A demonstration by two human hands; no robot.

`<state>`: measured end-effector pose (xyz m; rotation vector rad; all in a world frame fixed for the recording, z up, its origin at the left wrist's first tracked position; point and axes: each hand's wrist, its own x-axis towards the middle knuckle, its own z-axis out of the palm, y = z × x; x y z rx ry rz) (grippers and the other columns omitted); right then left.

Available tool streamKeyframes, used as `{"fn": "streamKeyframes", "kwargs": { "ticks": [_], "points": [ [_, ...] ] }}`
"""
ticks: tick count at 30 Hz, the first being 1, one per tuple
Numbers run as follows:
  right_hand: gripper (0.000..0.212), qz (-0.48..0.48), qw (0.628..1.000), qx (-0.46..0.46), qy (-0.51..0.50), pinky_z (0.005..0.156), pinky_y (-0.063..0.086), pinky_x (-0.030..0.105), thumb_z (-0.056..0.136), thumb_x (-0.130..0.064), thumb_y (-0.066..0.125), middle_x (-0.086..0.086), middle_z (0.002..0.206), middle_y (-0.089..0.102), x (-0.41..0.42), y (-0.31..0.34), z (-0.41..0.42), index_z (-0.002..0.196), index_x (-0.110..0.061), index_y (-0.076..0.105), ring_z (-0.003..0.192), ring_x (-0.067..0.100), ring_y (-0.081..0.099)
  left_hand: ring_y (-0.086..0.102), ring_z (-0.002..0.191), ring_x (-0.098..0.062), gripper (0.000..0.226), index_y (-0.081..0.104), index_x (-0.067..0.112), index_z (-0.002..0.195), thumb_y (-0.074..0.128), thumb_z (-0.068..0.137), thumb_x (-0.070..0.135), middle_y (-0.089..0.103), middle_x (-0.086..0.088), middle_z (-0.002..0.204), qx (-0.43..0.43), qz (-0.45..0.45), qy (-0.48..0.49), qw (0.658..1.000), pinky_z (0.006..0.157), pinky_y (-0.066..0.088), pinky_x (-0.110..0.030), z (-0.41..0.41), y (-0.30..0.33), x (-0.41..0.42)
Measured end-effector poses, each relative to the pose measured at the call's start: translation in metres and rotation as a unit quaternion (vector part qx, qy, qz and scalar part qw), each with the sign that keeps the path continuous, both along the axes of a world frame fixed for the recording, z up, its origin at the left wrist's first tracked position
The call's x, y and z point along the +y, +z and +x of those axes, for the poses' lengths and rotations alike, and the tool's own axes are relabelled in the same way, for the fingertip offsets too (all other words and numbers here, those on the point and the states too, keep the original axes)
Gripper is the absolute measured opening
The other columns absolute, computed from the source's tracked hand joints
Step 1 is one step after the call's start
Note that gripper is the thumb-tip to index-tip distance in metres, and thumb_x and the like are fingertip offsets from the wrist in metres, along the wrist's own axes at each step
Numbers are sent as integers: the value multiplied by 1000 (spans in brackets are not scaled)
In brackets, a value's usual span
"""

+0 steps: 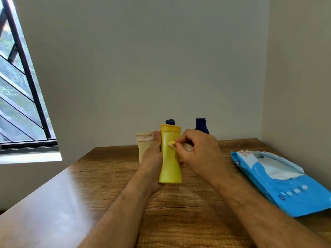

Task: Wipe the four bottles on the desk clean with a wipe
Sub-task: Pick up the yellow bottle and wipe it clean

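My left hand (152, 158) grips a yellow bottle (170, 163) upright above the desk (107, 185), thumb along its left side. My right hand (198, 153) pinches a small bunched wipe (172, 144) against the bottle's upper front. Behind stand a cream bottle (143, 144) at the left and two dark blue bottles, one (170, 122) mostly hidden by the yellow one, the other (201, 125) behind my right hand.
A blue pack of wipes (279, 183) lies open at the desk's right side, a white wipe showing in its opening. A wall runs close behind the bottles and along the right. A barred window (19, 97) is at the left.
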<state>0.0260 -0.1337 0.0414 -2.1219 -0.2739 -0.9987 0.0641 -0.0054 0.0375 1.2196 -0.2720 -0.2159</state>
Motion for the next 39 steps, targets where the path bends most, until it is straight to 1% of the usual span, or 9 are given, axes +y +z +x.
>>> {"fn": "streamKeyframes", "kwargs": {
  "ticks": [5, 11, 15, 20, 25, 28, 30, 34, 39],
  "points": [
    [8, -17, 997, -65, -34, 64, 46, 9, 90, -25, 70, -15, 85, 60, -3, 0, 2, 85, -26, 63, 82, -1, 58, 71, 71, -22, 61, 73, 14, 101, 38, 96, 64, 75, -13, 89, -36, 7, -7, 999, 63, 59, -36, 0, 0, -1],
    [6, -71, 985, 82, 131, 66, 52, 13, 86, -18, 73, -14, 81, 66, 2, -5, -5, 81, -20, 71, 81, 2, 64, 72, 83, -26, 69, 70, 6, 105, 38, 95, 66, 72, -16, 93, 2, -41, 12, 999, 79, 58, -41, 3, 2, 5],
    [10, -54, 990, 75, 110, 68, 53, 12, 85, -20, 74, -17, 80, 66, 5, -4, -4, 79, -26, 69, 82, 0, 64, 73, 83, -29, 68, 70, 4, 108, 40, 97, 64, 75, -18, 95, 9, -40, 62, 997, 77, 60, -42, 8, 2, 4],
    [5, 67, 997, -21, 13, 55, 50, 11, 89, -24, 71, -14, 83, 66, 5, 2, -1, 85, -25, 68, 76, -2, 64, 74, 71, -26, 65, 68, 6, 103, 39, 94, 63, 76, -15, 87, -37, -44, 27, 998, 67, 62, -43, 0, 1, -1],
    [4, 285, 953, 35, 92, 41, 51, 28, 91, -18, 70, 2, 77, 68, -6, 14, -5, 89, -15, 70, 45, 19, 59, 69, 66, -22, 66, 65, 0, 114, 43, 93, 59, 72, -13, 84, -62, -68, 11, 996, 59, 61, -37, 5, -1, 0],
    [4, 194, 964, 93, 155, 40, 51, 28, 89, -13, 72, 0, 86, 71, -2, 11, -9, 85, -12, 70, 49, 17, 62, 73, 82, -28, 53, 72, 9, 100, 40, 101, 51, 74, -14, 91, -56, -96, 14, 994, 83, 58, -52, 6, 1, 2],
    [5, 140, 967, 116, 181, 41, 49, 22, 88, -12, 72, -5, 93, 70, 7, 6, -11, 83, -13, 71, 51, 7, 64, 74, 78, -29, 56, 79, 15, 88, 40, 102, 53, 73, -11, 83, -26, -115, 16, 993, 78, 61, -53, 6, 2, 3],
    [4, 78, 976, 107, 172, 48, 44, 6, 87, -10, 73, -14, 83, 66, 14, 0, -10, 84, -11, 72, 59, -11, 62, 57, 101, -37, 83, 70, 16, 123, 34, 85, 81, 61, -13, 84, 14, -161, -20, 987, 101, 48, -61, 11, -1, 7],
    [3, 124, 986, 52, 103, 44, 46, 13, 91, -18, 70, -11, 80, 67, 10, -2, -6, 88, -18, 71, 54, 0, 63, 72, 77, -27, 68, 73, 8, 105, 48, 89, 69, 73, -16, 93, 8, -99, -77, 992, 71, 57, -40, -1, 0, 2]
  ]
}}
